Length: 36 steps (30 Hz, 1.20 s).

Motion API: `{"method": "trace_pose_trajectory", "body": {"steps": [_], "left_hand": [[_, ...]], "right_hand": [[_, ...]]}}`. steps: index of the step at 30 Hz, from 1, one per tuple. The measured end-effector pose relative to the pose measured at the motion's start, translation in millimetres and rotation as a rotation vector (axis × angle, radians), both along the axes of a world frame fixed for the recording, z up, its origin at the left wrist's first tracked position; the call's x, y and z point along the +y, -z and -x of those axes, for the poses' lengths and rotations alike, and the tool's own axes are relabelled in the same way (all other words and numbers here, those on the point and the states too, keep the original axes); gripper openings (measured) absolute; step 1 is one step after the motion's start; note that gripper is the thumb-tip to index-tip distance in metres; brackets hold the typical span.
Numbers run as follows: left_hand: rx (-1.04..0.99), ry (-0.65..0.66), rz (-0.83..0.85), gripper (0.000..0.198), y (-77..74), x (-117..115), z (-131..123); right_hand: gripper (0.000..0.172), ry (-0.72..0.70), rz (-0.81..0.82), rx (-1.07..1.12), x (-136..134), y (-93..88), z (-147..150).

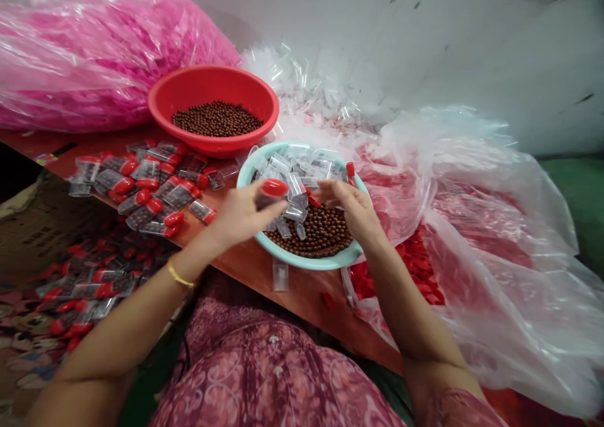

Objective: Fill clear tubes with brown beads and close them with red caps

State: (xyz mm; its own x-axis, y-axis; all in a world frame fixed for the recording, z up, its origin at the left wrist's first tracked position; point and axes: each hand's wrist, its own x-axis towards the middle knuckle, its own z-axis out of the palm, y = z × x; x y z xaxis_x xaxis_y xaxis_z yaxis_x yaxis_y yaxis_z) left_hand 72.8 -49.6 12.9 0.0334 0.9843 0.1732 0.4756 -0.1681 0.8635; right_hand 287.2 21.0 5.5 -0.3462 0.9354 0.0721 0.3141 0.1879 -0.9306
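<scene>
My left hand (245, 216), smeared by motion, is closed around a small clear container with a red cap (274, 188), above the left side of a light blue basin (311, 263). The basin holds brown beads (325, 235) with a heap of clear plastic containers (296, 185) on top. My right hand (352, 210) is over the basin's right side, fingers reaching left and slightly apart, with nothing visible held. Near its fingertips lies a red piece (312, 198). Another red cap (350, 170) shows just behind that hand at the basin's rim.
A red basin (158, 103) of brown beads stands behind. Filled red-capped containers (146, 182) lie on the red table (245, 266), more (94, 288) down at left. A bag of pink pieces (108, 49) stands at back left; plastic bags with red pieces (419, 270) are at right.
</scene>
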Motion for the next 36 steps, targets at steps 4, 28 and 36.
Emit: {"method": "trace_pose_trajectory", "body": {"steps": [4,28,36], "left_hand": [[0.623,-0.424,0.102,0.032,-12.3,-5.1,66.9],[1.103,0.663,-0.066,0.023,6.1,36.6,-66.6],[1.230,0.499,0.225,0.038,-11.2,43.3,-74.3]], "right_hand": [[0.026,-0.008,-0.194,-0.464,1.6,15.8,-30.1],[0.031,0.066,-0.324,-0.993,16.0,13.0,-9.7],[0.041,0.121,-0.197,-0.490,25.1,22.2,-21.5]]}}
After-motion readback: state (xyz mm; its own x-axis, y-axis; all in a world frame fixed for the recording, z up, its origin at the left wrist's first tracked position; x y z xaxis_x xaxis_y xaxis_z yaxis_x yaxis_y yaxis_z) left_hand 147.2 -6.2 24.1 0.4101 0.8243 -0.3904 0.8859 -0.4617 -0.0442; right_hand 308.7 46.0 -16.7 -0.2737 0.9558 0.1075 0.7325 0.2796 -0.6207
